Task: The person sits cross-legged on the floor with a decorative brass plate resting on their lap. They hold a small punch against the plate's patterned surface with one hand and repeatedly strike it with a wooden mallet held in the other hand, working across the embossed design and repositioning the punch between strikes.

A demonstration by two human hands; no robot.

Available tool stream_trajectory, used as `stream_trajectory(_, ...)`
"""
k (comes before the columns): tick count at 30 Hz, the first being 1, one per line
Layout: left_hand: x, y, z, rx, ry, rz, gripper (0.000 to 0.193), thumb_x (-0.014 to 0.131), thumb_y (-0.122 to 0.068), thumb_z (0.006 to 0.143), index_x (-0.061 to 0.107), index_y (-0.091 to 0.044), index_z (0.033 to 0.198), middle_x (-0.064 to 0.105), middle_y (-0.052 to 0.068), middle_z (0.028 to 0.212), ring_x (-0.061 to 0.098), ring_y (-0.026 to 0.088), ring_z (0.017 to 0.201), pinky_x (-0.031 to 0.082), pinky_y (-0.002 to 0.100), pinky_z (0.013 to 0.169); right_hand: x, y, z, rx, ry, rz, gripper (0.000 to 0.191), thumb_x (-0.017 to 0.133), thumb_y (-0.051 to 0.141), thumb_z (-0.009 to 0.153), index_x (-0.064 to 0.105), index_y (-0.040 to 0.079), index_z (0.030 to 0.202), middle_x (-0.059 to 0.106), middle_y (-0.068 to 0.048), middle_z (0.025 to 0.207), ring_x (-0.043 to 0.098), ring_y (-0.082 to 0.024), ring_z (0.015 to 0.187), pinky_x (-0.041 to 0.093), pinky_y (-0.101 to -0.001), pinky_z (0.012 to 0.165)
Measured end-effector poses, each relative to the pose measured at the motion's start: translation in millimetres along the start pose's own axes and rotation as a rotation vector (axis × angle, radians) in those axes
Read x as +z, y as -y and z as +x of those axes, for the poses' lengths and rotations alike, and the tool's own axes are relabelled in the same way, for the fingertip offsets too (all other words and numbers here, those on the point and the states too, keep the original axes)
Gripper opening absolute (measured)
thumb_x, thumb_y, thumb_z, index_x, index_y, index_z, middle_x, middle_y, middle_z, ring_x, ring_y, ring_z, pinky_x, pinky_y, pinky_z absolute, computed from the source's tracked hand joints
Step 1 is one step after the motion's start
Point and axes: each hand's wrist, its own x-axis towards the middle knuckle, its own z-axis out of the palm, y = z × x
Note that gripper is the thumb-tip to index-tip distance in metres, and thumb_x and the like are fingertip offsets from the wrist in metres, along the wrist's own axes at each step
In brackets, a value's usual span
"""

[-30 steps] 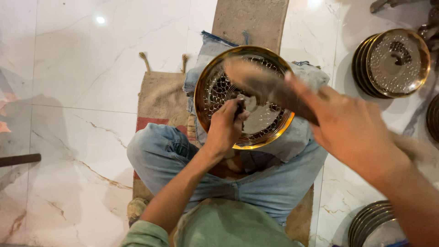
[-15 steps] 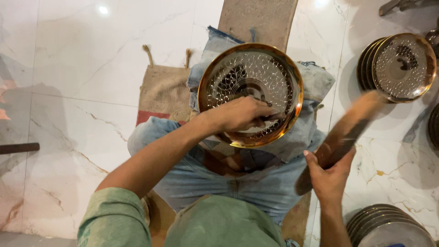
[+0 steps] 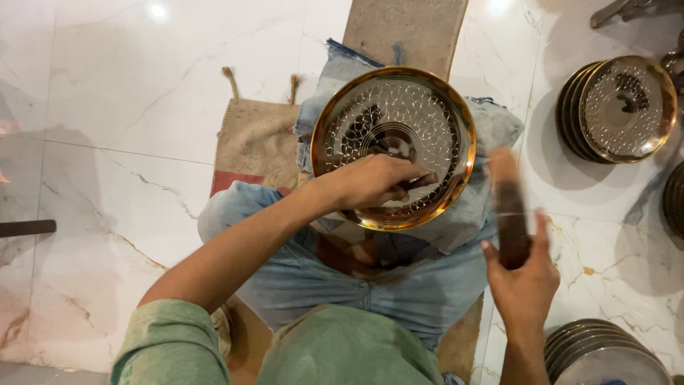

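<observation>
White marble floor (image 3: 128, 178) everywhere, burlap mat (image 3: 256, 142) under the crossed legs, round brass plate (image 3: 394, 146) resting on the lap. Plate stacks sit right, the lower stack (image 3: 605, 353) cut off. Left hand (image 3: 374, 182) pinches a small dark tool (image 3: 420, 180), mostly hidden, against the plate. Right hand (image 3: 524, 281) is wrapped around a blurry wooden mallet (image 3: 507, 210).

The person's left arm reaches forward from a rolled green sleeve, forearm bare, crossing above the lap. The left hand (image 3: 370, 182) rests curled, knuckles up, over the near half of the round gold-rimmed hammered metal plate (image 3: 393, 146), fingers closed on a small dark tool. The right hand (image 3: 524, 281) is raised just right of that plate, wrist straight, fingers wrapped around a blurred dark wooden mallet (image 3: 507, 207) held upright.
</observation>
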Motion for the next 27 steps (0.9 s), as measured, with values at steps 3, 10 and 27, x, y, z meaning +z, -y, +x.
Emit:
stream_trajectory(3,-2.3,-3.6,1.6,-0.089,0.039,0.01,0.058,0.071,-0.009,0.085,0.056,-0.009,0.14,0.073,0.017,0.112,0.071,0.037,0.104,0.054,0.048,0.089,-1.7,2.9,4.4,0.039,-0.074,0.466,0.096,0.082,0.017,0.091,0.02,0.008,0.163,0.065,-0.014,0.112,0.069,-0.02,0.093,0.06,-0.0365,0.08)
stream_trajectory(10,-1.1,-4.7,-5.4,-0.002,-0.004,-0.04,0.053,0.068,-0.003,0.083,0.059,-0.005,0.135,0.073,0.017,0.112,0.072,0.035,0.104,0.055,0.046,0.087,-5.1,14.7,15.2,-0.333,-0.033,0.033,0.087,0.077,0.013,0.088,0.027,0.006,0.158,0.064,-0.022,0.113,0.069,-0.031,0.096,0.057,-0.0446,0.077)
stream_trajectory(27,67.7,-36.4,-48.2,-0.456,-0.937,-0.039,0.024,0.069,-0.006,0.095,0.055,0.002,0.113,0.069,0.024,0.101,0.067,0.045,0.093,0.051,0.05,0.077,-50.0,176.2,95.3,-0.75,0.556,-0.966,0.091,0.068,0.015,0.087,0.031,0.039,0.166,0.064,-0.008,0.104,0.073,-0.028,0.08,0.061,-0.0416,0.062)
